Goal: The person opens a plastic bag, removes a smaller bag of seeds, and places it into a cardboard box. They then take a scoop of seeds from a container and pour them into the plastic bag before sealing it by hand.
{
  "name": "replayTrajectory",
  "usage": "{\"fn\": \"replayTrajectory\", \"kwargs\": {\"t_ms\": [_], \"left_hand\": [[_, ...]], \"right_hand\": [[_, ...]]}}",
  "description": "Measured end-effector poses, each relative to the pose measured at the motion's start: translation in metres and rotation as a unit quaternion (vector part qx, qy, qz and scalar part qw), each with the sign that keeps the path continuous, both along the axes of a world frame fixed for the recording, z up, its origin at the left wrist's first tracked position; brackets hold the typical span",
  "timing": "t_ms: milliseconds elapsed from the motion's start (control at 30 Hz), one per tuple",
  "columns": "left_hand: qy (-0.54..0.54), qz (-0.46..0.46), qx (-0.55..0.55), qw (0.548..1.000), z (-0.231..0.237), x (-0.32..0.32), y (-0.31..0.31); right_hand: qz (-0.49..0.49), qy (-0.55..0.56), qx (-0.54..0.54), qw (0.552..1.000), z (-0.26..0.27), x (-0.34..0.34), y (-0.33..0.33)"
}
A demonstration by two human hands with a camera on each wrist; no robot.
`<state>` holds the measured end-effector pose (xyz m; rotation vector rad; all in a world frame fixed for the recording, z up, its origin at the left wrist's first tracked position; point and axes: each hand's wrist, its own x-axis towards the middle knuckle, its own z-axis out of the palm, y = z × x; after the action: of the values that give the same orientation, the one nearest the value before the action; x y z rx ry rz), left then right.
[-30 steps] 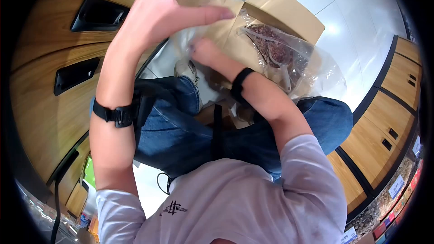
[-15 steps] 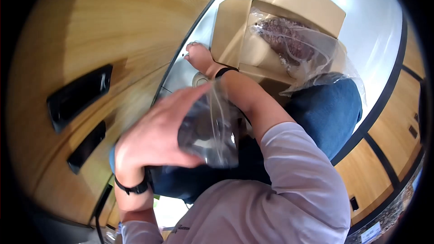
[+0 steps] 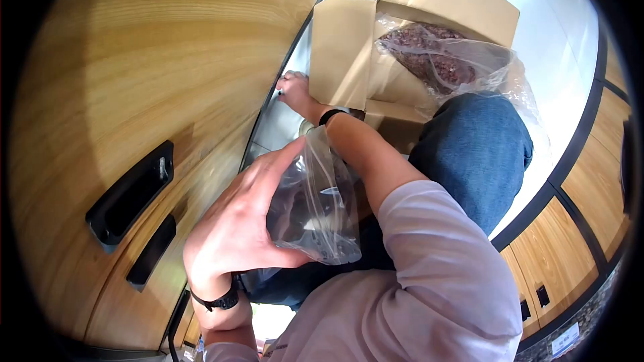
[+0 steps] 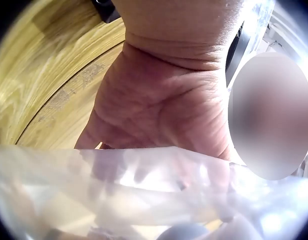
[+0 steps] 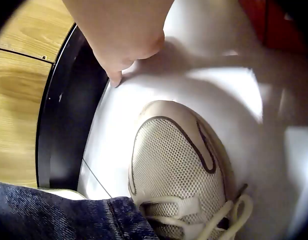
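My left hand [image 3: 235, 221] holds a clear plastic bag [image 3: 315, 211] over my lap, thumb and fingers spread wide around its side. In the left wrist view the palm [image 4: 159, 107] shows above the plastic sheet [image 4: 144, 175], which veils the fingers. My right hand [image 3: 295, 87] reaches down to the white floor [image 3: 278, 124] by the cabinet base. In the right wrist view one finger [image 5: 115, 77] points down at the floor and the others fold under the hand. A tiny dark spot shows at its fingertips; I cannot tell whether they pinch something.
An open cardboard box [image 3: 342, 47] stands right of my right hand. Inside lies a large clear bag of reddish-brown dried pieces [image 3: 436, 57], its loose plastic spilling over the edge. Wooden cabinets [image 3: 168, 60] line the left. My shoe [image 5: 169, 150] is close beside the right hand.
My left hand came down from the upper left to my lap with the clear bag. The right hand moved to the floor beside the cabinet and has stayed there.
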<state>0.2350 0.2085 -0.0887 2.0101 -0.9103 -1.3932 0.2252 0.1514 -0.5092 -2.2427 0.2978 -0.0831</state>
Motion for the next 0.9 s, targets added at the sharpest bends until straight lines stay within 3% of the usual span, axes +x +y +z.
{"fn": "replayTrajectory", "kwargs": {"t_ms": [167,267,400,600,700,767,900], "left_hand": [[-0.005,-0.003,0.028,1.0,0.006,-0.003,-0.005],[-0.019,-0.002,0.024,1.0,0.004,-0.004,-0.004],[-0.027,0.011,0.022,0.999,0.003,-0.006,-0.001],[-0.041,0.009,0.013,0.999,0.003,-0.006,0.002],[-0.024,0.027,0.022,0.999,0.005,-0.005,-0.001],[-0.017,0.032,0.035,0.999,0.01,-0.005,-0.004],[-0.044,0.019,0.004,0.999,0.011,-0.001,0.003]], "right_hand": [[0.012,0.003,0.01,1.0,0.012,-0.001,0.003],[0.028,0.082,-0.099,0.991,0.021,0.003,0.006],[0.009,0.079,-0.122,0.989,0.011,0.005,0.007],[0.105,0.133,-0.225,0.959,0.033,0.003,-0.007],[0.076,0.105,-0.247,0.96,0.012,0.003,-0.002],[0.085,0.141,-0.249,0.954,0.002,0.002,0.0],[0.122,0.275,-0.149,0.942,-0.002,0.007,0.003]]}}
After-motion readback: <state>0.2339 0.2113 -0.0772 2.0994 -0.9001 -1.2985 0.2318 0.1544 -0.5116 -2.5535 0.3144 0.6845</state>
